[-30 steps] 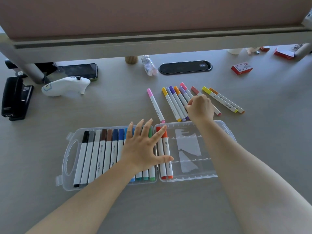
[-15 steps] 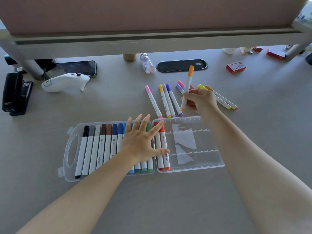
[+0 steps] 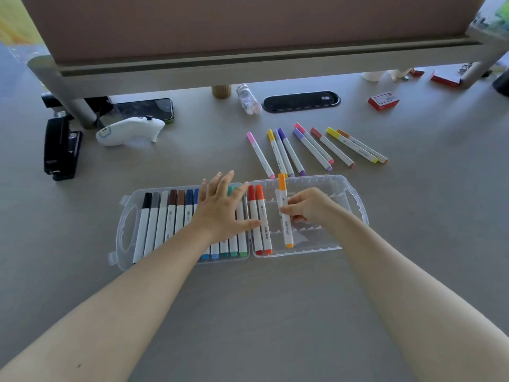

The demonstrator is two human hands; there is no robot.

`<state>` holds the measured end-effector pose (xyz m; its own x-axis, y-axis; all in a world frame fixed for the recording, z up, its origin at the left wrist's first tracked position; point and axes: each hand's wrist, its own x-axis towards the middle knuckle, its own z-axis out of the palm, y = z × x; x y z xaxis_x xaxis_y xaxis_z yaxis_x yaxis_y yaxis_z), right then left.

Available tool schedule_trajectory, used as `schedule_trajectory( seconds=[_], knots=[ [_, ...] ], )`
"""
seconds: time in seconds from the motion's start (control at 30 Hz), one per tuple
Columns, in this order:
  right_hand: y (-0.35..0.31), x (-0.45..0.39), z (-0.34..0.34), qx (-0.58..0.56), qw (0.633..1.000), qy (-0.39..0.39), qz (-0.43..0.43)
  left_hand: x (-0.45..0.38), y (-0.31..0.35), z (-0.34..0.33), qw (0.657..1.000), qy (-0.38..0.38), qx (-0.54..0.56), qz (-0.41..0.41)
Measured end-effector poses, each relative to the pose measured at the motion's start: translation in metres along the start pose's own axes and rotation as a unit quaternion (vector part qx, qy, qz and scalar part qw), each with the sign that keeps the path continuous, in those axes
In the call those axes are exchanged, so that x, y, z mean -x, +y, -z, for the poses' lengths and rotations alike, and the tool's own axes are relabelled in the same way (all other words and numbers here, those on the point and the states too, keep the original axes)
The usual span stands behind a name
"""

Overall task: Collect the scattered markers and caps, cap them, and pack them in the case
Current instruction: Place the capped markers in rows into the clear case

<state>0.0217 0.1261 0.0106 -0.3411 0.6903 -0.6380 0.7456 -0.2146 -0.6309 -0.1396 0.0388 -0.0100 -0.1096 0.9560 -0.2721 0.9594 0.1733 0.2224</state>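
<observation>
While the left hand (image 3: pixel 220 208) is laid flat with its fingers spread over the row of markers in the left half of the clear case (image 3: pixel 124 230), an orange marker (image 3: pixel 285 213) is pinched between the thumb and fingertips of the right hand (image 3: pixel 308 208). That marker is held lengthwise over the right half of the case, near the frame's centre, its capped end toward the upper edge; whether its lower end touches the case floor cannot be told. Just to its left, a red marker (image 3: pixel 254 216) and a red-orange marker (image 3: pixel 263 216) are seated side by side in the right half, beside the hinge. The left half is filled from black through grey, brown and blue to green, part of it hidden by the hand.

Above the case, in the upper centre of the frame, eight loose capped markers (image 3: pixel 311 147) are fanned out on the grey desk (image 3: pixel 248 312), from pink on the left to orange on the right.

At the upper left, a black stapler (image 3: pixel 60 150), a white controller (image 3: pixel 129 130) and a dark phone (image 3: pixel 146 108) are seen. A small red box (image 3: pixel 384 100) lies at the upper right.
</observation>
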Motion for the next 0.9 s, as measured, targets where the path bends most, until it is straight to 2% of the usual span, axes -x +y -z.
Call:
schedule_trajectory(
  seconds=[0.23,0.57,0.77,0.83,0.9],
  knots=[
    [0.009,-0.004,-0.009,0.09,0.994,0.06,0.015,0.003,0.004,-0.001,1.0,-0.011,0.005,0.002],
    [0.013,-0.003,-0.013,0.081,0.993,0.075,0.048,-0.004,0.012,-0.006,0.999,-0.008,0.041,0.01],
    [0.012,-0.005,-0.009,0.134,0.987,0.068,0.054,-0.005,0.013,-0.005,1.0,-0.003,0.025,0.0],
    [0.011,-0.004,-0.002,0.126,0.986,0.089,0.065,-0.006,0.015,-0.005,1.0,-0.001,0.011,-0.014],
    [0.012,-0.004,0.01,0.119,0.978,0.148,0.091,-0.01,0.019,-0.006,1.0,-0.009,-0.002,-0.028]
  ],
)
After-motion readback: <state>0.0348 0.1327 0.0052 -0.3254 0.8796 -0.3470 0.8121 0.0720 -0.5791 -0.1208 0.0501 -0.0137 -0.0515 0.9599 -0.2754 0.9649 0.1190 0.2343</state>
